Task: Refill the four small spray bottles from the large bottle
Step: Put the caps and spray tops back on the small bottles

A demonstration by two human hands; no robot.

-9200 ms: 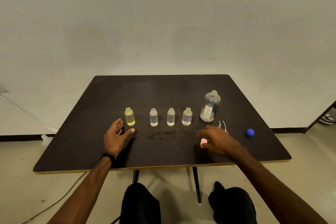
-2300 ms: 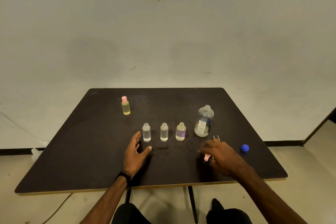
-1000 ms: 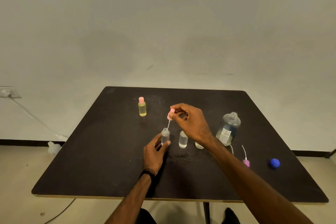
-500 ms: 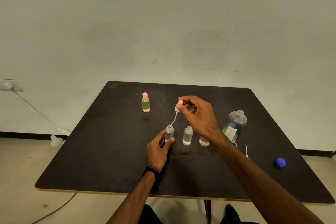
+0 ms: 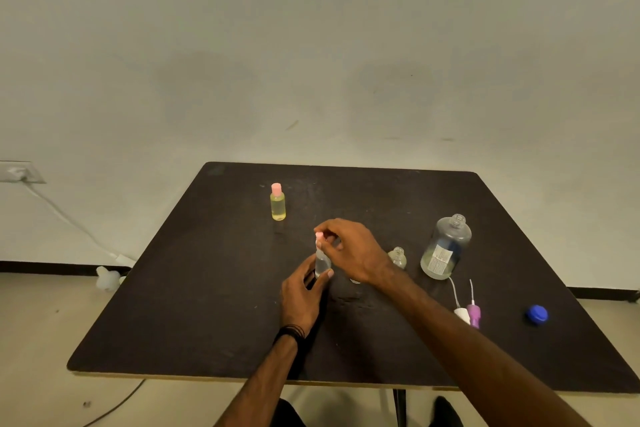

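Note:
My left hand [image 5: 302,295] grips a small clear bottle [image 5: 322,263] standing on the black table [image 5: 207,305]. My right hand [image 5: 353,251] pinches a pink spray cap [image 5: 319,236] sitting on that bottle's neck. A yellow bottle [image 5: 277,206] with a pink cap stands apart at the back left. Behind my right wrist only the base of another clear bottle [image 5: 355,280] shows. An uncapped small bottle [image 5: 397,257] stands just right of my wrist. The large clear bottle [image 5: 445,248] stands open to the right, with liquid low in it.
A white spray cap [image 5: 462,314] and a purple spray cap [image 5: 473,315] lie with their tubes in front of the large bottle. A blue lid [image 5: 536,314] lies near the right edge. A cable runs from a wall socket [image 5: 17,172] down to the floor at left.
My right hand lowered the pink spray cap, with its tube, into the clear bottle held by my left hand; the cap now rests on the neck.

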